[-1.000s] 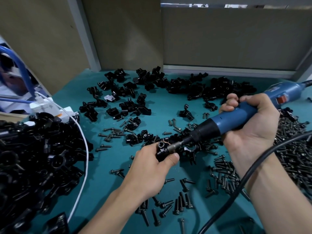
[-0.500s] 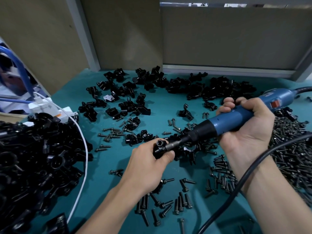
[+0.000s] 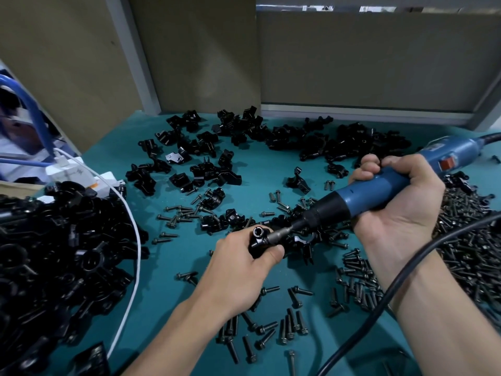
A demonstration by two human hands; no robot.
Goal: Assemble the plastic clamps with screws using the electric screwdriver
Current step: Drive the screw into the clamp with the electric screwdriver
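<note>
A teal desk (image 3: 260, 169) is seen, bounded at the back by brown panels. Its left side is taken up by a large heap of black plastic clamps (image 3: 59, 253), across which a white cable (image 3: 135, 253) is draped. A dense pile of dark screws (image 3: 471, 253) is spread along the right edge, and more loose clamps (image 3: 284, 134) are scattered over the far part of the desk.

The blue electric screwdriver (image 3: 349, 199) is held above the desk's middle by the right grip (image 3: 401, 204), whose fingers are wrapped round the barrel. The tool is angled down to the left, and a black cord (image 3: 393, 289) is looped over the right forearm.

The left grip (image 3: 238, 270) is closed round a single black clamp (image 3: 259, 237), held just above the desk, thumb pressed on its near side. The metal bit (image 3: 282, 232) is set against this clamp. Loose screws (image 3: 271, 329) are strewn beneath the left wrist.
</note>
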